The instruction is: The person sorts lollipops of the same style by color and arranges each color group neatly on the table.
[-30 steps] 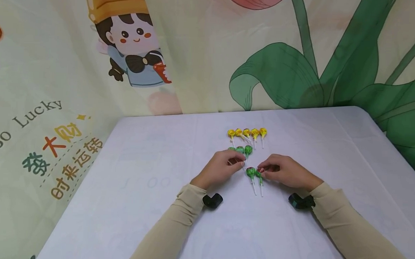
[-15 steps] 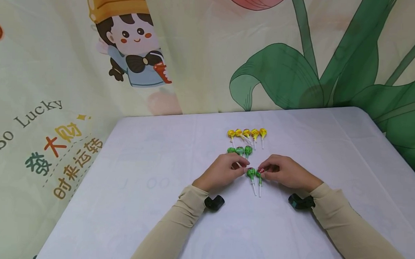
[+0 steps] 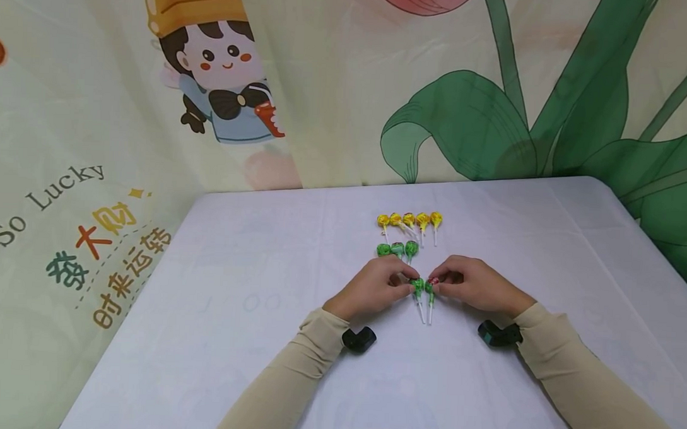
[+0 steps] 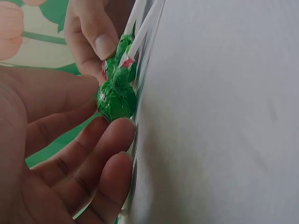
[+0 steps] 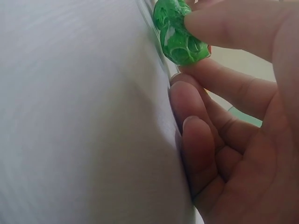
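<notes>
Two green-wrapped lollipops lie side by side near the middle of the table, their white sticks pointing toward me. My left hand [image 3: 372, 285] pinches the head of the left green lollipop [image 4: 117, 100] between thumb and fingers. Opposite it, my right hand [image 3: 477, 285] holds the right lollipop [image 5: 184, 44], green with a red patch, by its head. In the left wrist view the two heads sit very close together, and the right thumb [image 4: 103, 44] presses on the farther one. The undersides of both heads are hidden.
Behind my left hand lies a row of green lollipops [image 3: 412, 249], their sticks partly covered by the hand. Farther back is a row of several yellow lollipops [image 3: 423, 222]. The white-covered table [image 3: 247, 362] ends at a printed backdrop [image 3: 336, 100].
My left hand has moved right and slightly toward me, from beside the back green row to the left lollipop, and now pinches it. The right lollipop's stick has swung slightly left; my right hand stays put.
</notes>
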`<state>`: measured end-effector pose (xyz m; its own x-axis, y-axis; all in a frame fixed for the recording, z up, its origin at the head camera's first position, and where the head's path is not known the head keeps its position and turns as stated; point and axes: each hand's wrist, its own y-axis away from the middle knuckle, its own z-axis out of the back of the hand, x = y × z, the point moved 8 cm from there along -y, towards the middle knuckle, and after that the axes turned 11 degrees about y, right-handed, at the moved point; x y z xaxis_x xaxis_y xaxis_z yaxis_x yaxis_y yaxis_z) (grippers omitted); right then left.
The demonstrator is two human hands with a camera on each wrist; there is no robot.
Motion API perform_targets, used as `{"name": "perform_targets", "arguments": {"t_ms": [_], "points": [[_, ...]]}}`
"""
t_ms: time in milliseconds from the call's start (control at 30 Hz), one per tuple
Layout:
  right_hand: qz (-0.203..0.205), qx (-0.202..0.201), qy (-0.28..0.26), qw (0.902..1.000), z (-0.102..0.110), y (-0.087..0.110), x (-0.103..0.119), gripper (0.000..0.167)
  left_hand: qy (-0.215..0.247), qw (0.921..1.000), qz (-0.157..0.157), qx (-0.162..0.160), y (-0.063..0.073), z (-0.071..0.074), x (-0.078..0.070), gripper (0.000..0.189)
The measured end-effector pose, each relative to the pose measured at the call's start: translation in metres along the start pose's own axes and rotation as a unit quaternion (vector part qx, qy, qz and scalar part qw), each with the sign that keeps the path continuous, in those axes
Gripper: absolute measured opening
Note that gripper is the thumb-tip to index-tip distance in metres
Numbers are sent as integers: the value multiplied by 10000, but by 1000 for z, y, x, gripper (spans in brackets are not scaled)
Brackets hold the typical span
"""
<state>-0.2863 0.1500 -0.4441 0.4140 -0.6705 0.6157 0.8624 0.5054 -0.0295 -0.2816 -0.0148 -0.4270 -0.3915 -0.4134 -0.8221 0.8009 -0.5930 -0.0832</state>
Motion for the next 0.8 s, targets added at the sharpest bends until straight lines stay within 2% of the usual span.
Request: {"name": "perform_targets", "arguments": {"t_ms": [300,800], "points": [[2,-9,-53,10000,1,1,-2,19,-131,9999,42,27,-1,-5,1,20],[75,-51,-29,10000,-1,-1,-2,20,-467,9988,-151,-43,1,-8,-1,19]]}}
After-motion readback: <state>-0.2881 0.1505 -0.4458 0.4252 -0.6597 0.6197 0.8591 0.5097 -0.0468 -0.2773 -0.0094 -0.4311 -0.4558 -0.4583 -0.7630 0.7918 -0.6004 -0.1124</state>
